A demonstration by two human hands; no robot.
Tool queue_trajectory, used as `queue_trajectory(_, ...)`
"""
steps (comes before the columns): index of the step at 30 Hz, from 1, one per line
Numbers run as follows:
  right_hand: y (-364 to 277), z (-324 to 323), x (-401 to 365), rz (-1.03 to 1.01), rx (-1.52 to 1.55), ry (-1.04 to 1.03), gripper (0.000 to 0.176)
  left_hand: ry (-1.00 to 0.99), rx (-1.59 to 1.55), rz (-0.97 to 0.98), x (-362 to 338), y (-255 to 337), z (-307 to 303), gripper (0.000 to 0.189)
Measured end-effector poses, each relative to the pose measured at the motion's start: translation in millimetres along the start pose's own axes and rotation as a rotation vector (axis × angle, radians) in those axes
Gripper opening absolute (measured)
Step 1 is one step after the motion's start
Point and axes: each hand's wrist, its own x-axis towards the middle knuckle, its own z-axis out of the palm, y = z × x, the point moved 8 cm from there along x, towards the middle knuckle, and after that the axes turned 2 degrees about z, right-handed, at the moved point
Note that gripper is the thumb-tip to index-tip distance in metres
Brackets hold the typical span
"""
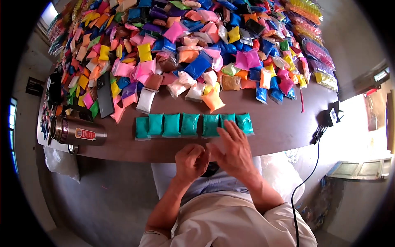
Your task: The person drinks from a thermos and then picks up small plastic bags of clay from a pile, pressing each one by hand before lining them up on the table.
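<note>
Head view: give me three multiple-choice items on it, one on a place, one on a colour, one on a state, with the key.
1. Where does the flask lie?
A. left of the packet row
B. right of it
C. on top of the mixed heap

2. What colour is the packet row?
A. pink
B. yellow
C. teal

3. How is the right hand?
A. clenched
B. open, fingers stretched over the row
C. out of view

Key: 1 A, the flask lies on its side with the row to its right. 2 C, every packet in the row is teal. 3 B, its fingers reach flat over the row's right end.
</note>
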Motion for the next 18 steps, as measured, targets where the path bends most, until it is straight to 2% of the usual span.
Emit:
queue_trajectory(3,4,2,-5,0.009,0.011,-0.02,0.05,0.057,-0.011,-0.016,4,5,-2,0.014)
queue_trajectory(6,-5,11,-3,-0.016,0.046,-0.023,0.053,0.066,0.035,0.097,8,16,-4,0.014)
queue_trajectory(10,-13,11,2,-0.026,0.083,0.014,0.05,0.018,0.088,0.048,5,14,-3,0.015)
queue_trajectory(12,-9,5,3,-0.023,0.295,-0.01,0.044,0.009,0.112,0.054,6,15,-2,0.016)
queue_trajectory(13,-9,-12,4,-0.067,0.217,0.093,0.039,0.041,0.108,0.048,5,13,-2,0.016)
queue_trajectory(14,-5,-18,4,-0.084,0.218,0.1,0.039,0.071,0.103,0.035,3,12,-2,0.017)
queue_trajectory(16,15,-42,2,0.006,0.047,0.253,0.036,0.108,0.061,-0.004,4,14,-5,0.021)
queue_trajectory(18,39,-49,-3,0.054,-0.012,0.304,0.034,0.1,0.08,0.034,6,18,-5,0.023)
